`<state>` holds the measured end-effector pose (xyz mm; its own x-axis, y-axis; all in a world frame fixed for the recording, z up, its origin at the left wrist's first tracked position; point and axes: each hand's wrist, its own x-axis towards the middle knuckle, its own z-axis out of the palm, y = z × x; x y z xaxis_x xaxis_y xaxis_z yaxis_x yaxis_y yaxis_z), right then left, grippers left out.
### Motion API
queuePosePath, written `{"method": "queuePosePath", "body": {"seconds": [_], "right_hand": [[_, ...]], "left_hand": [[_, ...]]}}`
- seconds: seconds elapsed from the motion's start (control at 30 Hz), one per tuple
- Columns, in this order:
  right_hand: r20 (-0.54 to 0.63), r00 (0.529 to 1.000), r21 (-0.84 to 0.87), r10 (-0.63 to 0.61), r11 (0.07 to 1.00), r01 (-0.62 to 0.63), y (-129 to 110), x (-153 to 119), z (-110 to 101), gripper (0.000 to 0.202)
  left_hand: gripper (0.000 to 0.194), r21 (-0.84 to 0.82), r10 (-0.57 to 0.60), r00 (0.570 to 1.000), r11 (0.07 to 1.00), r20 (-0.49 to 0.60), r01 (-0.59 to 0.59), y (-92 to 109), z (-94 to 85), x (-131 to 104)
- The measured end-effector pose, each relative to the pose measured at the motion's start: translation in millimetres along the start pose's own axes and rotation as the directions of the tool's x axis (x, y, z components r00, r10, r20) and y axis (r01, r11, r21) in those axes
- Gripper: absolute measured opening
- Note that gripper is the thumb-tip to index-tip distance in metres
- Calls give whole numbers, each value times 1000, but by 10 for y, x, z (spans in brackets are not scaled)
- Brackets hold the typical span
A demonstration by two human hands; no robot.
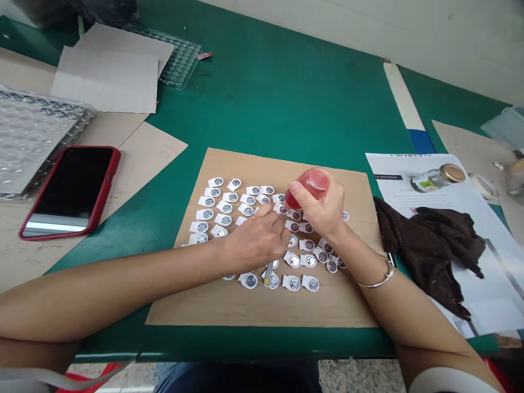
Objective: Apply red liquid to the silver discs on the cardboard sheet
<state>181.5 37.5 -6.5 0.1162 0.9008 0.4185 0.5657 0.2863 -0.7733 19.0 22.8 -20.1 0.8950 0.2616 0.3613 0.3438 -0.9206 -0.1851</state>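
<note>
A brown cardboard sheet (262, 311) lies on the green table, with several small round metallic parts on white tabs (310, 283) set out on it in rough rows. My right hand (323, 204) is wrapped round a translucent red object (311, 184), tilted above the parts right of the middle. Beside it, my left hand (262, 234) is closed low over the middle of the sheet. A thin grey tool (268, 271) with a yellowish end sticks out from under my left hand. The left fingertips are partly hidden.
On the left lie a red-cased phone (67, 191), clear plastic trays (28, 142) and grey card pieces (110, 76). To the right, a dark brown cloth (438, 245) and a glass jar (438, 178) rest on printed paper (495, 289).
</note>
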Motion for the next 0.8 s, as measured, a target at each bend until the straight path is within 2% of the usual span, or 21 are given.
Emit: {"method": "queuePosePath", "body": {"seconds": [0.5, 0.8], "right_hand": [[-12, 999, 8, 44, 999, -44, 29, -2, 13, 25], [-34, 999, 3, 36, 999, -36, 73, 12, 23, 27]], "left_hand": [[28, -35, -7, 1000, 999, 10, 7, -19, -10, 4], [28, -56, -3, 1000, 998, -26, 2, -24, -2, 10]]}}
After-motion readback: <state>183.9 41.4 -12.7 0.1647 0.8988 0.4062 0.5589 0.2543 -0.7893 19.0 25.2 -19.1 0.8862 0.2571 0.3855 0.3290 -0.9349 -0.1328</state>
